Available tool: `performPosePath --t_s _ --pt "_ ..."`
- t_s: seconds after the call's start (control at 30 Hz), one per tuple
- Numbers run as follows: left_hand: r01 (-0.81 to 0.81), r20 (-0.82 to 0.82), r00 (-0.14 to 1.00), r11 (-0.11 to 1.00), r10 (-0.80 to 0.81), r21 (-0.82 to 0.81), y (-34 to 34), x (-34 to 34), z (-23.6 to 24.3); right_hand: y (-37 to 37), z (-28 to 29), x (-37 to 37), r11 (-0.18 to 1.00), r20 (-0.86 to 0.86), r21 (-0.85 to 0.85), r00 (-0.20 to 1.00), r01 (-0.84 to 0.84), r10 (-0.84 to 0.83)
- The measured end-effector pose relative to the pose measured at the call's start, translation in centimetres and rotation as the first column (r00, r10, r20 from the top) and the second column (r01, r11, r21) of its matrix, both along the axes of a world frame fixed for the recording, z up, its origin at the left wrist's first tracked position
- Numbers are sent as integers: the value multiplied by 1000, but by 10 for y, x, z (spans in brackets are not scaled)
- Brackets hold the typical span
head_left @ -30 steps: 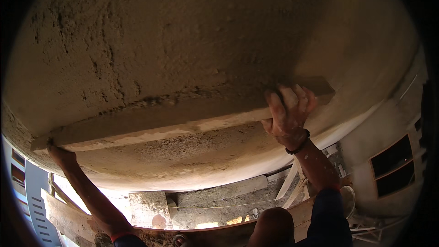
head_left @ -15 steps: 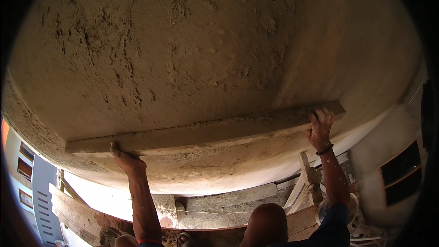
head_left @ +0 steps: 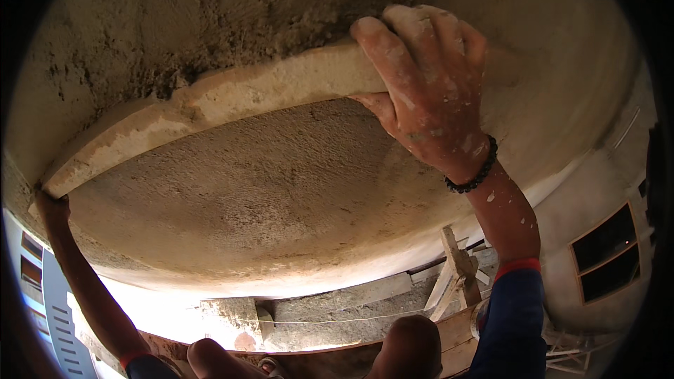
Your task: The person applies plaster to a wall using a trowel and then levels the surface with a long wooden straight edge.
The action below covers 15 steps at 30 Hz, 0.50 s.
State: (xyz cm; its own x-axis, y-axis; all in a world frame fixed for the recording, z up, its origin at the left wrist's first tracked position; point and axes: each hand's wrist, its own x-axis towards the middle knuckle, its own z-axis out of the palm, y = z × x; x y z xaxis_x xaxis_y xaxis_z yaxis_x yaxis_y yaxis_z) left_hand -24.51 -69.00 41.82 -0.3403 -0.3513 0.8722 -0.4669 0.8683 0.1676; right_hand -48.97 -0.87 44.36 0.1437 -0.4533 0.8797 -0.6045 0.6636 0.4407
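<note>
A long, straight-edged screed board [head_left: 246,91] lies against a brown, plastered surface [head_left: 239,175]. Its right part is gripped by my right hand [head_left: 435,84], fingers over the upper edge and thumb beneath. At the far left end my left hand [head_left: 53,207] is closed around the board; its fingers are partly hidden. Crumbly wet mortar [head_left: 165,81] is heaped along the board's upper edge. Below the board the plaster looks scraped and finely rough. White-grey splashes mark my right hand, and a dark beaded bracelet [head_left: 474,168] circles that wrist.
Under me runs a plank platform [head_left: 456,340], with my knees [head_left: 411,351] above it. Rough timber supports [head_left: 456,270] stand at the lower right. A dark-paned window [head_left: 607,253] is in the right-hand wall. A light-blue slotted panel [head_left: 62,316] stands at the left.
The screed board has moved up the plastered surface, gathering mortar on its upper edge. My left hand has shifted to the far left; my right hand is higher and appears much larger.
</note>
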Motion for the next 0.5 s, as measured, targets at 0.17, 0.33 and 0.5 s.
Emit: performPosePath --t_s 0.17,0.33,0.5 --pt "865 -868 494 74 48 496 91 -30 -14 34 -14 3 999 87 30 996 26 -29" --pt "815 -816 577 -95 33 572 235 -51 -67 106 -80 -7 984 161 115 975 133 -151" --pt "852 -852 522 30 42 523 263 -57 -57 118 -93 -13 975 178 79 959 208 -220"
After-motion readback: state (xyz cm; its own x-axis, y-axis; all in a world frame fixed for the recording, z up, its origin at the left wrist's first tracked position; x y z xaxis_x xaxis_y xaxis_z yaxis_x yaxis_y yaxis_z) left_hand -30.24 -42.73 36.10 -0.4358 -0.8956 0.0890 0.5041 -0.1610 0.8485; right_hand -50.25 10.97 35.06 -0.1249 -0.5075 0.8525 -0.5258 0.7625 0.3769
